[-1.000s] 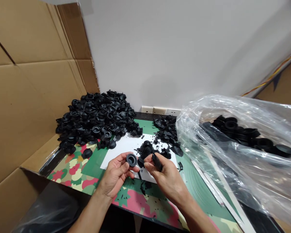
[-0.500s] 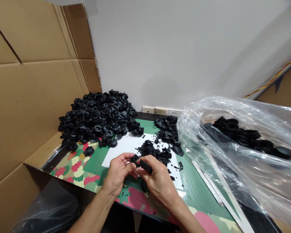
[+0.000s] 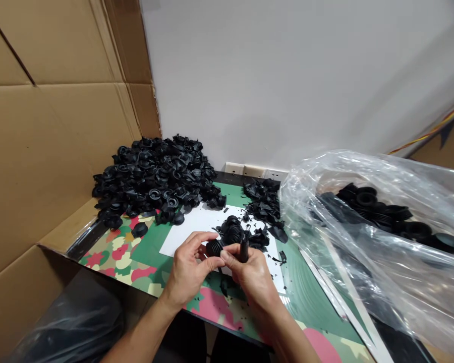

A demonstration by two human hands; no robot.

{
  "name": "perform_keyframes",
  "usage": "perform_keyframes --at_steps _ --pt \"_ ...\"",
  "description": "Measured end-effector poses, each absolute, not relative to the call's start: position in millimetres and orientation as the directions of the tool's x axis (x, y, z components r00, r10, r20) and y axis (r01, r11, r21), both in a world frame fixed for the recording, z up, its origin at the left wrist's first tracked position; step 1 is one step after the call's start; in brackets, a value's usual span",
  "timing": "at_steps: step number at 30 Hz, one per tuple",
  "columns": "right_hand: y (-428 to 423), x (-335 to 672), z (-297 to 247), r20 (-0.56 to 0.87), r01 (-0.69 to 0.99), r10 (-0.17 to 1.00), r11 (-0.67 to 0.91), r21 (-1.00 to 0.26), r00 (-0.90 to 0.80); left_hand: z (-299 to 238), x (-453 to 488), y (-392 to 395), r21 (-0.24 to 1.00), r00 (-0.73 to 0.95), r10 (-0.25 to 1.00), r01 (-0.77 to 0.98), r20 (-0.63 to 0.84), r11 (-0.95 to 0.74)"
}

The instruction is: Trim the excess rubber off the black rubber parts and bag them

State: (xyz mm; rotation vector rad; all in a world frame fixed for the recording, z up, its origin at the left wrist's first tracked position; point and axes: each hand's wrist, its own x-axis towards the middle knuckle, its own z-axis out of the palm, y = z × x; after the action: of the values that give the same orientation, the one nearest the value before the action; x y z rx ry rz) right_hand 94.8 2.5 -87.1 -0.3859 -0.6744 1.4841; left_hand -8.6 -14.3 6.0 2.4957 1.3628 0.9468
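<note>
Between the thumb and fingers of my left hand (image 3: 185,269) is a black ribbed rubber bellows (image 3: 213,248), its ridges facing me. My right hand (image 3: 254,276) is closed around a dark, stubby tool (image 3: 244,249) that points upward; its working tip is not visible. The right thumb and forefinger also touch the right side of the bellows. Just beyond my hands, a small heap of similar black rubber parts (image 3: 231,231) lies on a white sheet (image 3: 183,229). Black scraps are scattered around it.
A large pile of untrimmed-looking bellows (image 3: 155,176) rests at the back left beside cardboard (image 3: 68,136). Thin black scraps (image 3: 264,201) lie at the back. On the right, a clear plastic bag (image 3: 306,176) contains more rubber parts. Wall sockets (image 3: 254,171) line the back edge.
The bellows has been turned so its ribbed side shows. My right hand has shifted slightly right, and the tool has swung from lying across the fingers to pointing up.
</note>
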Motion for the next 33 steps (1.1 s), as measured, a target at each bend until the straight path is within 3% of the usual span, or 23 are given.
perform_keyframes --at_steps 5,11,16,19,22,27,33 --pt "1.0 98.1 -83.9 0.161 -0.805 0.984 0.040 -0.592 -0.069 9.7 -10.5 -11.8 0.472 0.389 0.841 0.701 0.375 -0.534" --pt "1.8 97.2 -86.7 0.184 -0.785 0.982 0.074 -0.615 -0.051 9.6 -11.1 -12.8 0.284 0.469 0.736 0.712 0.489 -0.642" --pt "-0.7 89.8 -86.9 0.138 -0.830 0.990 0.055 -0.555 -0.026 2.2 -13.5 -9.0 0.549 0.324 0.842 0.647 0.430 -0.529" --pt "-6.1 86.4 -80.9 0.053 -0.925 0.992 -0.086 -0.369 -0.113 -2.1 -12.4 -6.3 0.683 0.229 0.883 0.566 0.409 -0.463" --pt "-10.6 86.6 -74.8 0.062 -0.960 0.985 -0.144 -0.240 -0.163 -3.4 -9.1 -5.3 0.726 0.179 0.878 0.502 0.445 -0.470" --pt "-11.0 88.2 -73.5 0.095 -0.966 0.979 -0.159 -0.203 -0.181 -2.8 -11.6 -2.2 0.686 0.250 0.836 0.482 0.489 -0.545" --pt "-9.0 83.8 -76.9 0.142 -0.966 0.973 -0.148 -0.211 -0.180 -2.9 -20.4 4.1 0.541 0.311 0.746 0.534 0.589 -0.650"
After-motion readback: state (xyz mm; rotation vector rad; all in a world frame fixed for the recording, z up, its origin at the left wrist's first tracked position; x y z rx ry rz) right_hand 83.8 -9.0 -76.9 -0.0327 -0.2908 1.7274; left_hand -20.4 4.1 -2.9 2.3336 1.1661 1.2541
